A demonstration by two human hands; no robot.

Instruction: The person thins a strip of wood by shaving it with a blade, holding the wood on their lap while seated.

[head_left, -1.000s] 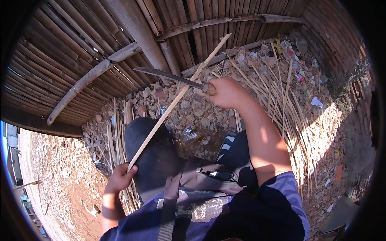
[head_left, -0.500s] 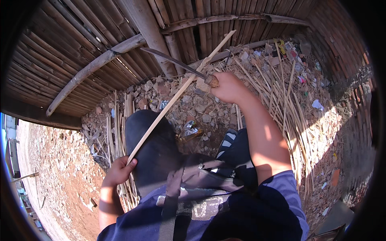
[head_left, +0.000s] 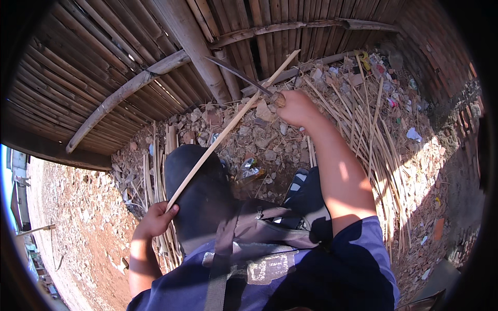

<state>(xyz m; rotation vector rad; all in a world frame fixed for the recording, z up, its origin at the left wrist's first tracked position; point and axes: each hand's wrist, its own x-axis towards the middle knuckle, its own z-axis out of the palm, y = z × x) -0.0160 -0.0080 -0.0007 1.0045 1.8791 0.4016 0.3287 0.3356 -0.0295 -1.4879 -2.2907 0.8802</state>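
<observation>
My left hand [head_left: 157, 220] pinches the near end of a long pale bamboo strip [head_left: 218, 141], which slants up and away to the right across my dark-clad knee [head_left: 192, 166]. In my right hand [head_left: 296, 109] is the wooden handle of a long-bladed knife [head_left: 239, 74]. Its dark blade points up and to the left, crossing the strip near the strip's far end. Blade and strip look to be in contact there, though the exact touching edge is too small to make out.
Bundles of split bamboo strips [head_left: 371, 129] lie on the rubble at the right, with more strips [head_left: 162, 241] beside my left leg. A bamboo wall [head_left: 119, 67] with a thick pole [head_left: 194, 46] stands ahead. A brick wall [head_left: 441, 67] rises at the right.
The knife and my right hand have shifted slightly right, and the blade is tilted more steeply. The strip's far end has dipped a little. My left hand keeps its hold.
</observation>
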